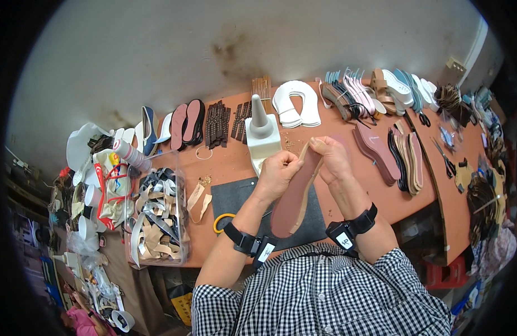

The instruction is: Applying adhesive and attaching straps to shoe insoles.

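A dusty-pink shoe insole [290, 208] hangs tilted between my hands above the table. A narrow tan strip [306, 193] runs along its right edge. My right hand [332, 159] is closed on the upper end of the insole, thumb on top. With its fingertips pinched together, my left hand [278, 172] grips the upper left edge; whether it holds the insole itself or the strip there is hard to make out. Below lies a black mat [236, 199], with yellow-handled scissors [224, 223] partly behind my left forearm.
A white pot with a grey cone [262, 126] stands beyond my hands. Pink insoles [376, 154] are stacked to the right, near black scissors [446, 159]. A clear bin of scraps [157, 218] sits left. Sandals, straps and white U-shaped pieces [296, 95] line the back.
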Demonstrator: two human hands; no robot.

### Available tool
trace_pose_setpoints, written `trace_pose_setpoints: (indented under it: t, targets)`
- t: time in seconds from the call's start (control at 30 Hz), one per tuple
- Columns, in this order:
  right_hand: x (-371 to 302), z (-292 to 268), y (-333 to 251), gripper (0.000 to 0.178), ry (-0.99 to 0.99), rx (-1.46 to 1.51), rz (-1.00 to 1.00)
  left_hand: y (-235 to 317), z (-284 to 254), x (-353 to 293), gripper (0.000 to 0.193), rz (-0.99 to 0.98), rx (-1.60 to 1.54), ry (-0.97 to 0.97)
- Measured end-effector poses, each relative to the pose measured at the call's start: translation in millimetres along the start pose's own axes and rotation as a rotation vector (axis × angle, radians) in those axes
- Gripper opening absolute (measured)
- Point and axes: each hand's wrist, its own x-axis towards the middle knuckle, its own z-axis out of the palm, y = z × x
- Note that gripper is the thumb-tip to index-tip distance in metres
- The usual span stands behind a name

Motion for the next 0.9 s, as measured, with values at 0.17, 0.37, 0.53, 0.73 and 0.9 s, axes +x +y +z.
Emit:
trace_pose_setpoints:
  t: [0.17,0.37,0.53,0.73,0.9]
  targets:
    - [-2,3,-16,0.017,-0.213,0.069,0.058,-5,0,2,0.014,-0.016,-0.13,0.028]
    - [-7,-1,2,0.025,-0.305,-0.08,0.117,-9,-1,15,0.011,0.085,-0.222,0.075]
    - [-7,6,6,0.023,-0.11,0.03,0.068,10,-5,12,0.007,-0.099,-0.303,-0.004]
    - [-3,-2,4,0.018,-0.126,0.028,0.051,7,-10,4,0.01,0.03,-0.343,0.03]
    - [-1,3,3,0.02,-0.076,0.109,-0.008,4,-1,0,0.011,0.158,-0.086,0.172]
